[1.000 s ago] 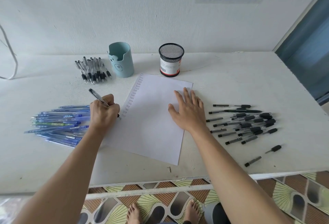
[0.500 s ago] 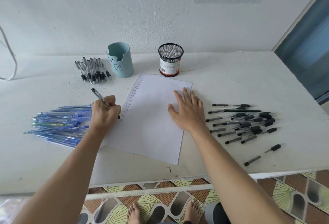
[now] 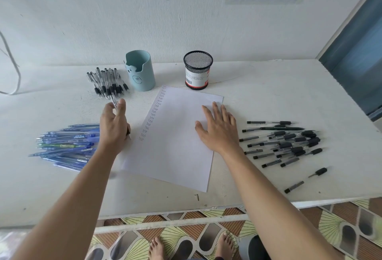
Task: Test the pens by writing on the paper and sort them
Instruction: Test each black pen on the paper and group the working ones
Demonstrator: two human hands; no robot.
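Observation:
A white sheet of paper (image 3: 177, 135) lies mid-table with a column of small "test" words down its left edge. My left hand (image 3: 113, 124) is lifted just left of the sheet, holding a clear black-grip pen (image 3: 114, 102) that points toward the far pile of black-grip pens (image 3: 106, 83). My right hand (image 3: 219, 128) lies flat, fingers spread, on the paper's right part. A heap of blue pens (image 3: 66, 146) lies at the left, partly behind my left forearm. Black pens and loose caps (image 3: 287, 142) are scattered at the right.
A light-blue pen cup (image 3: 140, 71) and a black mesh pen holder (image 3: 198, 70) stand at the back by the wall. A white cable (image 3: 12, 67) hangs at far left. The table's front edge (image 3: 165, 208) runs above patterned floor tiles and my bare feet.
My left hand has stopped writing at the paper's left edge, risen and swung the pen away from the sheet toward the far pile. My right hand has stayed on the paper.

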